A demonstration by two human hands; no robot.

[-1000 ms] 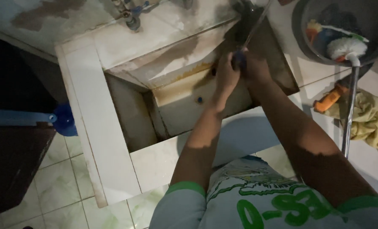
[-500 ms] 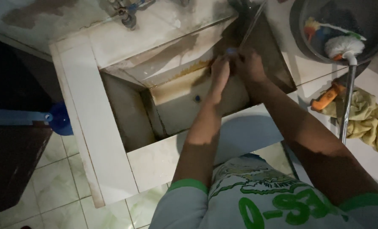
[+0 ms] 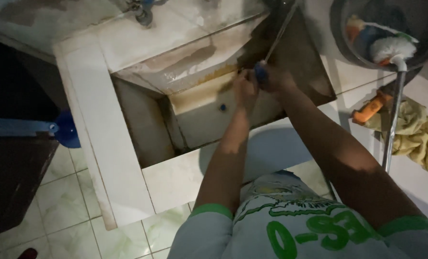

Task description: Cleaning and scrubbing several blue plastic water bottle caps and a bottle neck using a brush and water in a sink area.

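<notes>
Both my arms reach down into a white tiled basin (image 3: 127, 158) with stained walls. My left hand (image 3: 244, 88) and my right hand (image 3: 277, 80) are clasped together around the blue grip (image 3: 260, 73) of a long tool. Its thin metal shaft (image 3: 279, 32) slants up and to the right toward the basin's dark far corner. The tool's working end is hidden in shadow. A small blue plug (image 3: 222, 107) sits in the pale basin floor just below my left hand.
A grey bucket (image 3: 338, 33) at the top right holds a white toilet brush (image 3: 391, 48). Below it lie an orange tool (image 3: 370, 109) and a yellow cloth (image 3: 422, 139), beside an upright metal pole (image 3: 391, 129). A blue dipper (image 3: 67, 132) hangs at the left, and a tap (image 3: 143, 14) is above.
Both hands stay closed on the blue grip and have shifted only slightly, a little lower in the view. The shaft keeps its slant.
</notes>
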